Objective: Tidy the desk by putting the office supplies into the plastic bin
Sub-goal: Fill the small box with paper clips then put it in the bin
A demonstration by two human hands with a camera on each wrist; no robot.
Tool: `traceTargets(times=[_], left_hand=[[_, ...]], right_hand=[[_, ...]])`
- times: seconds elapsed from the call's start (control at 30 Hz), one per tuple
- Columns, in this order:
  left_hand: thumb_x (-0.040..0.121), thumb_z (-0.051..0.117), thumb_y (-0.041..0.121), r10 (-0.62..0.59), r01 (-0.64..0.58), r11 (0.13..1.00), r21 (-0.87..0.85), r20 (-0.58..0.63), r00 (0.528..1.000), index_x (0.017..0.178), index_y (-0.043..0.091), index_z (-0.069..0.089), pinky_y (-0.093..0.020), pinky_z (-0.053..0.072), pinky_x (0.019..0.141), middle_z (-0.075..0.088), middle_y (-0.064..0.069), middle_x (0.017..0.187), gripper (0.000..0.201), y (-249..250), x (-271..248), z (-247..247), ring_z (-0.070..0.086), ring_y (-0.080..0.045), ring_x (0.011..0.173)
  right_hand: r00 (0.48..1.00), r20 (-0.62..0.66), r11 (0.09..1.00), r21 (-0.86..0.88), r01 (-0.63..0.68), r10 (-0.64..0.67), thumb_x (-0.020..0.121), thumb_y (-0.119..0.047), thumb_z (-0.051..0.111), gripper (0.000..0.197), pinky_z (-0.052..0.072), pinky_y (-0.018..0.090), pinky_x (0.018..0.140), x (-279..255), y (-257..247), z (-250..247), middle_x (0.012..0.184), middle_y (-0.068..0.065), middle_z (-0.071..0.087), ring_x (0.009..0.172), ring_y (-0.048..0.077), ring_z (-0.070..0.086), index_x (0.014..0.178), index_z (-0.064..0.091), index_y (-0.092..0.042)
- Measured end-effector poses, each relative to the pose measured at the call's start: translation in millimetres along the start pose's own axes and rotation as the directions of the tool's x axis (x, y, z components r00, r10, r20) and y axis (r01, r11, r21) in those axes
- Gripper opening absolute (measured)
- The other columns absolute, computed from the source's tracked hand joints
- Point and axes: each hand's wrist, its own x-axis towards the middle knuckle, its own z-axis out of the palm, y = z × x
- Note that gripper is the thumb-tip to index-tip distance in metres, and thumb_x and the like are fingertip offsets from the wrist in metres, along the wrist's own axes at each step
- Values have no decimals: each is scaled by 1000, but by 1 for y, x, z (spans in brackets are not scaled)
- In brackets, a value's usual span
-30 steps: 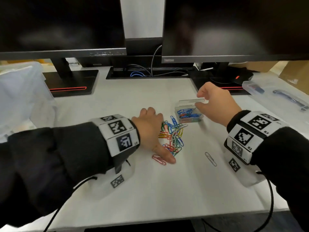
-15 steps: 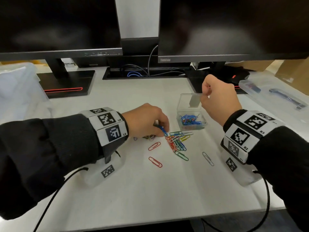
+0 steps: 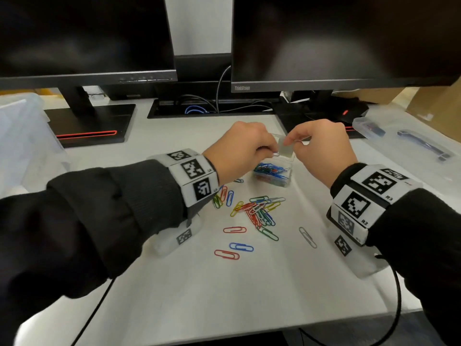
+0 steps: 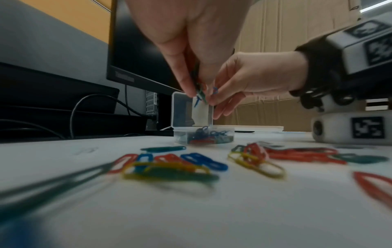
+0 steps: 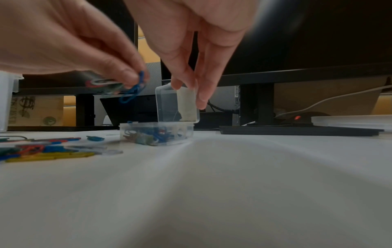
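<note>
L hand grip clamped on a few clips (blue one dangling), held above the open clear box at frame center; R hand grip pinched on the box's upright lid. Box sits on the desk, part-filled w/ clips. Loose clip pile just below the box in head view, a few strays lower down, one grey clip lower right; clear bin at far left edge.
</note>
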Motion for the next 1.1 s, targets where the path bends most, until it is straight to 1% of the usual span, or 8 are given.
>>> traceTargets(times=[0.1, 0.27, 0.37, 0.5, 0.63, 0.83, 0.93, 1.1], left_hand=[[88, 57, 16, 97, -98, 995, -23, -26, 995, 101, 6, 72, -19, 35, 79, 69, -14, 93, 23, 2, 11, 6, 63, -25, 90], [97, 44, 30, 38, -43, 998, 45, 97, 995, 109, 12, 67, -22, 35, 83, 67, -8, 103, 32, 2, 5, 8, 57, -19, 98], [93, 49, 34, 190, -187, 981, -47, 78, 979, 99, 13, 71, -20, 39, 80, 68, -4, 94, 32, 7, -21, 5, 58, -15, 89], [89, 56, 25, 525, -455, 846, -278, 278, 804, 105, 10, 71, -20, 38, 89, 68, -7, 104, 26, 31, -44, 16, 57, -17, 99], [88, 57, 16, 585, -462, 810, -361, 456, 670, 113, 8, 68, -22, 35, 93, 65, -11, 120, 28, 37, -44, 25, 59, -25, 110], [83, 59, 23, 408, -342, 911, -228, 403, 819, 93, 13, 74, -21, 47, 84, 73, 0, 97, 21, -5, -53, 5, 66, -16, 89], [82, 60, 37, 310, -272, 949, -159, 323, 894, 102, 21, 71, -17, 42, 88, 69, 4, 105, 28, -17, -52, -4, 57, -8, 97], [83, 60, 48, 209, -182, 978, -104, 503, 839, 135, 25, 46, -15, 25, 108, 42, 10, 142, 59, -7, -39, 4, 34, -5, 130]], right_hand=[[1000, -8, 1000, 16, 18, -18, 88, -4, 50, 26, 44, 27, 84, -2, -2, -2, 103, 7, 70, 101, 23, 61, 92, 73, -15], [1000, 20, 1000, 22, -15, 15, 87, -6, 51, 25, 42, 23, 79, -1, -2, -2, 103, 6, 69, 98, 21, 61, 91, 73, -18], [1000, 19, 999, 41, -23, 22, 86, -3, 49, 28, 45, 26, 84, -1, -2, -1, 104, 7, 69, 100, 22, 61, 90, 73, -17], [1000, 10, 999, 28, -30, 29, 87, -4, 48, 30, 49, 31, 88, -2, -3, 0, 106, 7, 69, 100, 24, 61, 88, 74, -19], [999, 8, 999, 6, -44, 44, 90, -7, 48, 29, 50, 33, 88, -2, -2, -1, 110, 7, 68, 100, 24, 61, 91, 73, -22], [999, 24, 999, -19, -48, 49, 92, -10, 48, 29, 48, 33, 86, 2, 1, 2, 118, 6, 64, 105, 25, 59, 95, 72, -25], [998, 34, 998, -31, -46, 47, 93, -11, 47, 30, 46, 31, 85, 3, 0, 2, 120, 5, 63, 106, 25, 58, 95, 72, -26], [999, 32, 999, -26, -41, 42, 92, -11, 47, 30, 49, 33, 87, 2, 0, 1, 117, 4, 65, 103, 24, 59, 93, 72, -28]])
